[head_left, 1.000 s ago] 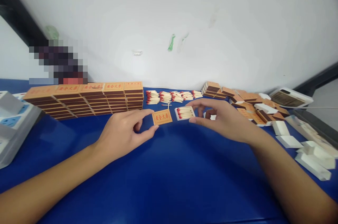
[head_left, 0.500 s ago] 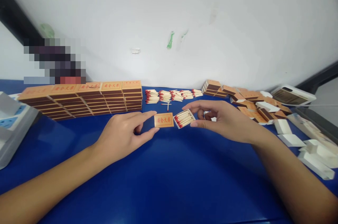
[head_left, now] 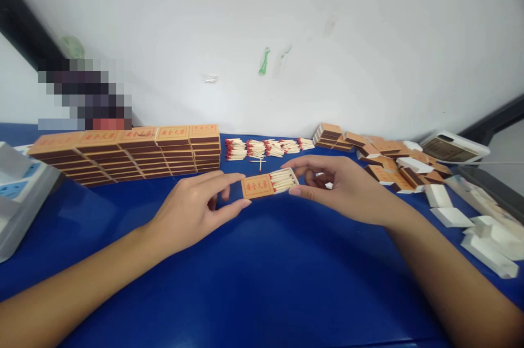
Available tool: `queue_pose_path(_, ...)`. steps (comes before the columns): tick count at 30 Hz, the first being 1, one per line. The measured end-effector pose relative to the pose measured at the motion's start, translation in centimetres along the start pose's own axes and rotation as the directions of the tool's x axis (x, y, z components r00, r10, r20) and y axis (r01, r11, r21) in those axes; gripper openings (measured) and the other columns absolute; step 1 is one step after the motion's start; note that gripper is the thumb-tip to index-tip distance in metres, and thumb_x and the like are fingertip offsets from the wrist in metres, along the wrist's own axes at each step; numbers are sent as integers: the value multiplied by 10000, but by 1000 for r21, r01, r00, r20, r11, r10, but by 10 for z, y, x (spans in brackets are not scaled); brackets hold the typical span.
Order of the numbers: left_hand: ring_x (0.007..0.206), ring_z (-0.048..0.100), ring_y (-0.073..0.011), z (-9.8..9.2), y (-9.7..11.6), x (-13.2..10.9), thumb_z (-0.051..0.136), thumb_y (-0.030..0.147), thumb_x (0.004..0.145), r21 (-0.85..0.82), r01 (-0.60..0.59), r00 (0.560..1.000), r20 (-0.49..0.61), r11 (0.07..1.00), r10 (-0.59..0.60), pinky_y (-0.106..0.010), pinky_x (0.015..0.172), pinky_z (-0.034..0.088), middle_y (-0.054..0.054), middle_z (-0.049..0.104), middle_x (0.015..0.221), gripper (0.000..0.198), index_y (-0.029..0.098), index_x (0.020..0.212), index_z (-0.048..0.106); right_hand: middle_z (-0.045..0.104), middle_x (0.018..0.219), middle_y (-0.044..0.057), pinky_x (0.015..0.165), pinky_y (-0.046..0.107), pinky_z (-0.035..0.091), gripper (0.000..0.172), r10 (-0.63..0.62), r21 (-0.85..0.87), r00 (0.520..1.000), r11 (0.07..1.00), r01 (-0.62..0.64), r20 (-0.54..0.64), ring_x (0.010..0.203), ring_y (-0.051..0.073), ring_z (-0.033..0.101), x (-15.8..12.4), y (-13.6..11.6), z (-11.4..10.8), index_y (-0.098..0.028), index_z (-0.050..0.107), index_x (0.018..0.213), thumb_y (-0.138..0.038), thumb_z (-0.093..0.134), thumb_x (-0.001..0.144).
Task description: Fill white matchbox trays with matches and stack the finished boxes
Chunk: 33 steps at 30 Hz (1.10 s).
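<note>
Between thumb and forefinger, my left hand (head_left: 200,203) grips the left end of an orange matchbox sleeve (head_left: 257,187) with red characters on top. My right hand (head_left: 333,187) pinches the right part of a white matchbox tray (head_left: 297,175), which is full of red-tipped matches (head_left: 282,178). The tray's left end sits inside the sleeve's right opening, and most of its length still shows outside. Behind them, small piles of matches (head_left: 256,148) lie in a row on the blue table, with a few loose matches (head_left: 257,161) in front.
At the left stands a wall of stacked matchboxes (head_left: 135,154), near a white plastic container (head_left: 24,211). Rightward are a heap of sleeves (head_left: 385,148), several white trays (head_left: 452,218) and a white-edged device (head_left: 454,147). A white wall (head_left: 262,25) rises behind.
The tray of matches has moved left and turned in line with the sleeve, and its end has entered it. The sleeve has shifted slightly right.
</note>
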<state>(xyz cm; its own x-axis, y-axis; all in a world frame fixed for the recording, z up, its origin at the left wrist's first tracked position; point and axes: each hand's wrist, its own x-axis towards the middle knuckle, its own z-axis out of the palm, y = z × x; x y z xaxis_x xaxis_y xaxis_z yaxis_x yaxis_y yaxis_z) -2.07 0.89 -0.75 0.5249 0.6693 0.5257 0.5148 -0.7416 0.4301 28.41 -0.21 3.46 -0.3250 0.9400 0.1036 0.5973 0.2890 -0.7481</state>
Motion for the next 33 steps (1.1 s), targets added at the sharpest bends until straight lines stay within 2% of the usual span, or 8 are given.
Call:
queue_pose_path(11,591,570,-73,2,-1,0,741,424,977,-41,60,998,11,997,-59,-208,604,532,19,732,926,397,225,1318,701,649,812,22,605,291,510,455,18,49,999,999,-16,-47,725,168,586,-1,-4,3,-231,770,1192,-543,809,864)
queue_pose_path(18,603,612,-77,1,0,-1,755,406,970,-28,12,999,-44,1000,-14,-197,603,551,3,771,951,408,198,1318,709,702,770,25,583,291,493,462,70,155,995,986,-59,-67,665,169,612,3,-13,17,-212,751,1075,-636,746,894)
queue_pose_path(26,607,638,-76,1,1,-2,743,377,985,2,-34,999,-42,999,34,-201,622,576,-5,800,988,396,192,1330,689,675,726,13,601,276,467,420,89,238,995,968,-78,-35,669,161,618,4,-14,32,-195,742,1032,-605,711,944)
queue_pose_path(33,588,665,-79,0,3,0,694,454,1012,3,1,998,-60,1000,-1,-195,642,612,0,815,936,409,217,1346,692,673,767,20,558,268,433,466,60,237,998,969,-63,20,643,150,587,2,-15,33,-199,731,1159,-622,632,993)
